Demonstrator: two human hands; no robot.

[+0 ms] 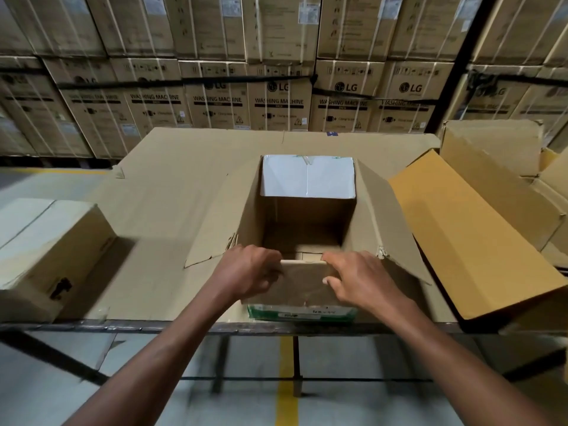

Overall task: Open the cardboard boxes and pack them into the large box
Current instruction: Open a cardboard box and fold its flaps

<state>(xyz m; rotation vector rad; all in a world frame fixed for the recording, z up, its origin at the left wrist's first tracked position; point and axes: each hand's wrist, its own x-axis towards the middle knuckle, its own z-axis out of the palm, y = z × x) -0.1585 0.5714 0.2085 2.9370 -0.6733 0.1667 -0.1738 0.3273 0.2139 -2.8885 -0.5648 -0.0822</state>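
1. Open brown cardboard box (307, 222), standing upright at the middle of the work surface with its mouth facing up. Its side flaps are splayed outward, the left flap (221, 216) and right flap (387, 216) lying sloped away from the opening, which keeps the cavity clear; the far flap (307, 176), white on its showing face, stands raised. The inside appears empty down to the bottom.

2. Near flap (302, 278) of the same box, folded toward the person. It is the part being handled.

3. Left hand (246, 272), fingers curled over the left end of the near flap's edge, gripping it.

4. Right hand (356, 281), fingers bent over the right end of the same edge, thumb on the flap's outer face. A hold at both ends probably lets the flap be bent down evenly rather than twisted.

5. Flat brown cardboard sheet (172, 186) covering the table (123, 327), on which every box rests.

6. Closed pale brown cardboard box (52, 244), left of the open box and well apart from it; judged to be awaiting opening.

7. Large yellow-brown cardboard box (479, 229), at the right, near the open box, one broad flap lying open toward it. This is likely the destination carton; its interior is not visible.

8. Stacked brown washing-machine cartons (276, 99), forming the wall behind the table.

9. Judged stage: opening of the middle box is nearly complete; packing has not begun.
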